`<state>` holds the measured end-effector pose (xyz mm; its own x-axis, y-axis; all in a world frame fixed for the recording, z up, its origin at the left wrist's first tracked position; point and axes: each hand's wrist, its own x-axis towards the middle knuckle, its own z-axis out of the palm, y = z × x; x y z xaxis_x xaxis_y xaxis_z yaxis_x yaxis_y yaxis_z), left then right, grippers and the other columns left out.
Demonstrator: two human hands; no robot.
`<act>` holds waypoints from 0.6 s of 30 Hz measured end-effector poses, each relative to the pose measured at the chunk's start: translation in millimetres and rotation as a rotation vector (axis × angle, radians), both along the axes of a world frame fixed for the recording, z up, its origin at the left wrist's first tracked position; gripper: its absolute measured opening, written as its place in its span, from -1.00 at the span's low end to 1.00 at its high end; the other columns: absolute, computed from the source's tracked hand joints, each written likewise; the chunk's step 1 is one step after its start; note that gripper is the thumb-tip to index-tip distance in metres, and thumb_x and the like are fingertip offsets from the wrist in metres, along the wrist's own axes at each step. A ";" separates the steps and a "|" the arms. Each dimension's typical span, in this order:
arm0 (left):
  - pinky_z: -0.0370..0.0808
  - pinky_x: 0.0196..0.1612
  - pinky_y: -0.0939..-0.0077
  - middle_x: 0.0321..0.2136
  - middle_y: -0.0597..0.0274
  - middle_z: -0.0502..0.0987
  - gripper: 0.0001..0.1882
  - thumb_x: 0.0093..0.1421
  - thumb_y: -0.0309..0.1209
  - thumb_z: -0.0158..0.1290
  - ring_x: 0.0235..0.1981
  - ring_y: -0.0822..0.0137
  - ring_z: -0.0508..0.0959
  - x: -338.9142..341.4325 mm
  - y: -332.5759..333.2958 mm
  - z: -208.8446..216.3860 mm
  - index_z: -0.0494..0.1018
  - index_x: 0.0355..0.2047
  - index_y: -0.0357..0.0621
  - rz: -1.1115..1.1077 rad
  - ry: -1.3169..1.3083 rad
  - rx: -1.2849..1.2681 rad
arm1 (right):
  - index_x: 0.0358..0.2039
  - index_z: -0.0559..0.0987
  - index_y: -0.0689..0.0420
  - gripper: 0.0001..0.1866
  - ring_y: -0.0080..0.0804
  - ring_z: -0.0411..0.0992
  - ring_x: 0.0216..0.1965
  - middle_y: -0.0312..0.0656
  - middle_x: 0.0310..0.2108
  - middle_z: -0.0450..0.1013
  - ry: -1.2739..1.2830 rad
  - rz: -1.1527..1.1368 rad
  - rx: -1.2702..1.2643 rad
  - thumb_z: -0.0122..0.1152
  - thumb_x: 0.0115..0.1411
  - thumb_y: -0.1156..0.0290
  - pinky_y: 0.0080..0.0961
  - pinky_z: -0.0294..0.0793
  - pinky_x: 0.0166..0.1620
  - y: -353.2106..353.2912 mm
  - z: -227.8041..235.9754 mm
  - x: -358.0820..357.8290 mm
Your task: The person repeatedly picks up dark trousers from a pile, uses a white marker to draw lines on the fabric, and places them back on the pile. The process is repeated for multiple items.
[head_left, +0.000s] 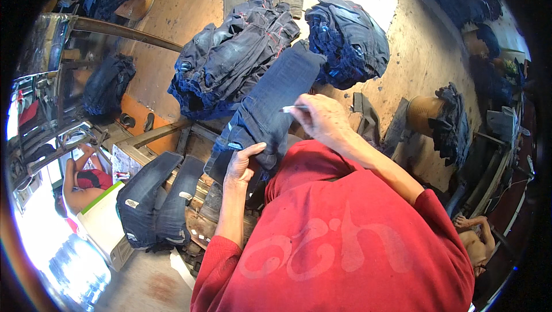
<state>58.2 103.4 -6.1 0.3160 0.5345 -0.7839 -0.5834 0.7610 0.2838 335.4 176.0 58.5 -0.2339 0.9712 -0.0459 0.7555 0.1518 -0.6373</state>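
Observation:
A folded pair of blue jeans (282,90) lies across my lap, its far end reaching toward the stacked denim. My left hand (240,168) grips the near edge of these jeans, thumb on top. Just above the cloth, my right hand (322,117) is pinched on a small slim pale tool (294,108). Its exact kind is too small to make out. Beyond the jeans sits a big pile of dark jeans (230,59) with frayed blue edges, and to its right a second denim pile (348,41).
Dark jeans (152,203) hang over a wooden frame at my left. Denim bundles (451,125) lie on the right, near a round tan stool (422,115). A wooden bar (126,35) crosses the far left. Other people sit at the left (89,180) and far right (476,240).

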 end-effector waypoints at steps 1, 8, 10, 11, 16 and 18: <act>0.65 0.16 0.19 -0.06 0.05 0.74 -0.63 0.17 -0.56 0.32 -0.04 0.17 0.73 -4.6 -0.5 -0.9 0.64 0.01 -0.37 -0.083 0.090 0.041 | -0.30 0.62 0.03 -0.75 -0.01 0.61 -0.28 -0.10 -0.40 0.61 0.012 0.051 -0.009 0.36 0.33 0.12 -0.05 0.59 -0.22 -3.3 0.1 -11.7; 0.60 0.18 0.31 -0.15 0.01 0.76 -0.76 0.18 -0.52 0.29 -0.03 0.20 0.73 -24.4 -9.6 -24.8 0.72 -0.15 -0.38 -0.184 0.188 0.093 | -0.31 0.66 0.02 -0.75 -0.06 0.64 -0.30 -0.14 -0.41 0.63 -0.187 0.195 -0.022 0.38 0.31 0.11 -0.07 0.62 -0.23 -9.8 3.0 -45.3; 0.59 0.19 0.31 -0.14 0.00 0.76 -0.76 0.20 -0.50 0.28 -0.03 0.19 0.73 -25.9 -11.2 -32.2 0.72 -0.14 -0.39 -0.183 0.136 0.092 | -0.37 0.68 0.03 -0.74 -0.04 0.64 -0.35 -0.13 -0.47 0.62 -0.232 0.092 0.019 0.39 0.29 0.11 -0.07 0.61 -0.28 -11.0 3.5 -41.4; 0.59 0.19 0.32 -0.14 -0.01 0.76 -0.75 0.21 -0.50 0.28 -0.03 0.19 0.73 -26.3 -11.3 -34.4 0.71 -0.14 -0.40 -0.187 0.122 0.098 | -0.38 0.69 0.03 -0.73 -0.03 0.64 -0.36 -0.12 -0.49 0.62 -0.213 0.064 0.070 0.38 0.30 0.10 -0.07 0.61 -0.30 -12.2 3.6 -39.3; 0.58 0.21 0.31 -0.11 -0.01 0.76 -0.76 0.23 -0.51 0.26 -0.01 0.19 0.72 -25.7 -9.5 -33.7 0.71 -0.12 -0.40 -0.192 0.141 0.233 | -0.38 0.71 0.03 -0.71 -0.01 0.62 -0.48 -0.12 -0.59 0.58 0.102 0.135 -0.023 0.38 0.33 0.08 -0.06 0.59 -0.37 -19.9 -2.9 -43.8; 0.59 0.16 0.31 -0.13 0.02 0.76 -0.74 0.21 -0.48 0.28 -0.03 0.20 0.72 -24.5 -9.0 -33.8 0.71 -0.13 -0.37 -0.202 0.119 0.217 | -0.43 0.68 0.03 -0.70 -0.03 0.62 -0.52 -0.11 -0.61 0.57 -0.169 0.046 0.061 0.37 0.32 0.10 -0.09 0.59 -0.39 -18.1 -5.7 -42.5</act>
<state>33.7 94.4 -39.9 0.3456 0.6293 -0.6961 -0.3798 0.7721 0.5096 292.8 157.8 52.8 -0.2724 0.9617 -0.0301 0.8424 0.2232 -0.4905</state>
